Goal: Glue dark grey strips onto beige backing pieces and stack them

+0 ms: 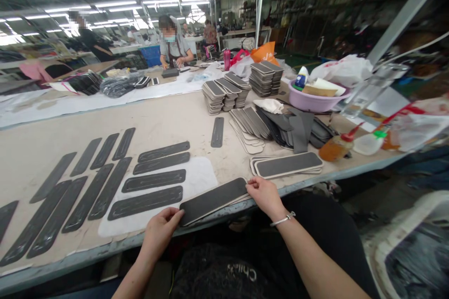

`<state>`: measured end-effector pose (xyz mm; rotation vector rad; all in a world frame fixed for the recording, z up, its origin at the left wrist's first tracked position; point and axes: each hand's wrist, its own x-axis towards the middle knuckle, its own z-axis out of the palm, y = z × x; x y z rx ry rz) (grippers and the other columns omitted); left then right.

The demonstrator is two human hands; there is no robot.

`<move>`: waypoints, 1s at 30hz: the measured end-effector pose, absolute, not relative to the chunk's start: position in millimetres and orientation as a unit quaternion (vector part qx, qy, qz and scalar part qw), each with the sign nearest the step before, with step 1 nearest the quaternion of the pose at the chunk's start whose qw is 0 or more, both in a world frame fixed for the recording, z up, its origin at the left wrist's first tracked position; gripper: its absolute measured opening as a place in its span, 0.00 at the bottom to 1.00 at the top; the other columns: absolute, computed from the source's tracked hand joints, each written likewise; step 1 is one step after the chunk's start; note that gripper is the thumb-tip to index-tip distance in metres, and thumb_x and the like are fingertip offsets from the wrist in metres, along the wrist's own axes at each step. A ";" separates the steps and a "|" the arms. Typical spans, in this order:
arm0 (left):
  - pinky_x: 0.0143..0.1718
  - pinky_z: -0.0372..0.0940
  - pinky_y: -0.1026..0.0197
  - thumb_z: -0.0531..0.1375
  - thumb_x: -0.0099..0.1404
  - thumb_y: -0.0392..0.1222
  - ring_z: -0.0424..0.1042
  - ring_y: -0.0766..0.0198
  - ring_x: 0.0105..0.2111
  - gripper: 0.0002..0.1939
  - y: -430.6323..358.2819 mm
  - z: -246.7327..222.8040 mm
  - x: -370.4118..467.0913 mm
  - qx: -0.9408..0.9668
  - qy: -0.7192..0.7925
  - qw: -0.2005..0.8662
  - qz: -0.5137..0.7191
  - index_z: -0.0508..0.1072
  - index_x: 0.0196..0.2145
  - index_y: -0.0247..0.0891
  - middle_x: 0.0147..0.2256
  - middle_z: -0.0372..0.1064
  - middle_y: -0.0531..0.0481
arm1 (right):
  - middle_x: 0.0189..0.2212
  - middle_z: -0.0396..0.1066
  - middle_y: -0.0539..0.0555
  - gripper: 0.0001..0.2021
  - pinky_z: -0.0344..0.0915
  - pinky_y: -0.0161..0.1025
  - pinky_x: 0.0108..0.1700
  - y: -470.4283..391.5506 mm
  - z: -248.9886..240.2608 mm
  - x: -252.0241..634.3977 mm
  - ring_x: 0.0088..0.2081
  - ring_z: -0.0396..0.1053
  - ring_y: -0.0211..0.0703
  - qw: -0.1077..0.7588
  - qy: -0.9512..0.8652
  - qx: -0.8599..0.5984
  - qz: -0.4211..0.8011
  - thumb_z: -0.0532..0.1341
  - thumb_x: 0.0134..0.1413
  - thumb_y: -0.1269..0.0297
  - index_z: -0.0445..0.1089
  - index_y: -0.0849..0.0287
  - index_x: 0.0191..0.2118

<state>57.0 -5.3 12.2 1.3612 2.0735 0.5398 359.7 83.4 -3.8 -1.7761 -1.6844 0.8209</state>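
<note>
My left hand (pixel 162 228) pinches the near left end of a long dark panel with rounded corners (pixel 213 200). Its far right end is between the thumb and fingers of my right hand (pixel 264 195). The panel lies over a light-edged piece at the table's front edge. Just beyond my right hand is a small stack of dark panels with beige borders (pixel 287 164). To the left, several dark strips with shiny wet-looking streaks (pixel 145 202) lie in rows, some on a white sheet (pixel 199 173).
Stacks of bordered panels (pixel 213 96) stand at the back, beside fanned panels (pixel 250 126) and black pieces (pixel 301 126). A purple basin (pixel 312 103), a bottle of amber liquid (pixel 336 148) and a green-capped bottle (pixel 368 143) are right. A co-worker (pixel 175 46) works across the table.
</note>
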 end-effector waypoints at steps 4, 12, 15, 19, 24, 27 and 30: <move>0.27 0.55 0.64 0.53 0.57 0.53 0.67 0.62 0.24 0.16 -2.3 13.2 58.8 0.538 0.785 0.260 0.164 0.72 0.26 0.38 0.20 0.68 0.53 | 0.24 0.72 0.48 0.07 0.60 0.33 0.34 83.1 -3.8 358.2 0.29 0.70 0.39 0.239 -0.640 -0.670 0.290 0.56 0.45 0.64 0.70 0.57 0.31; 0.27 0.53 0.65 0.54 0.59 0.47 0.67 0.65 0.25 0.12 0.4 9.8 60.0 0.543 0.798 0.219 0.142 0.69 0.23 0.38 0.21 0.68 0.53 | 0.25 0.73 0.48 0.09 0.59 0.35 0.33 88.5 -10.6 358.0 0.30 0.70 0.41 0.171 -0.666 -0.678 0.260 0.56 0.46 0.62 0.70 0.56 0.34; 0.26 0.52 0.65 0.54 0.59 0.46 0.67 0.64 0.24 0.12 1.2 6.9 59.7 0.547 0.798 0.214 0.133 0.68 0.22 0.38 0.20 0.68 0.52 | 0.25 0.73 0.49 0.09 0.59 0.35 0.34 88.8 -11.3 357.9 0.30 0.70 0.41 0.161 -0.668 -0.681 0.253 0.56 0.46 0.62 0.70 0.56 0.34; 0.28 0.52 0.64 0.53 0.61 0.45 0.67 0.63 0.26 0.12 3.7 4.4 58.9 0.560 0.793 0.207 0.122 0.68 0.23 0.38 0.22 0.69 0.51 | 0.25 0.73 0.49 0.10 0.59 0.35 0.34 89.2 -11.6 357.4 0.30 0.70 0.41 0.156 -0.675 -0.679 0.243 0.56 0.46 0.61 0.71 0.56 0.34; 0.28 0.51 0.64 0.52 0.61 0.44 0.66 0.63 0.25 0.13 6.2 5.8 60.2 0.576 0.787 0.198 0.101 0.66 0.22 0.38 0.21 0.66 0.51 | 0.25 0.73 0.50 0.08 0.59 0.35 0.32 89.3 -8.8 356.2 0.29 0.70 0.41 0.170 -0.680 -0.670 0.243 0.55 0.47 0.63 0.70 0.57 0.32; 0.27 0.51 0.63 0.52 0.61 0.44 0.65 0.63 0.24 0.13 6.6 7.5 61.3 0.582 0.785 0.195 0.090 0.65 0.21 0.38 0.20 0.65 0.51 | 0.24 0.72 0.50 0.07 0.58 0.35 0.33 88.2 -5.2 355.0 0.29 0.69 0.41 0.177 -0.674 -0.670 0.255 0.55 0.47 0.64 0.70 0.57 0.31; 0.27 0.51 0.63 0.51 0.61 0.46 0.66 0.62 0.23 0.13 7.8 7.8 61.2 0.579 0.789 0.194 0.063 0.64 0.22 0.39 0.20 0.66 0.51 | 0.24 0.72 0.49 0.07 0.58 0.34 0.33 87.5 -3.8 354.3 0.29 0.69 0.40 0.194 -0.670 -0.666 0.265 0.54 0.48 0.66 0.69 0.58 0.32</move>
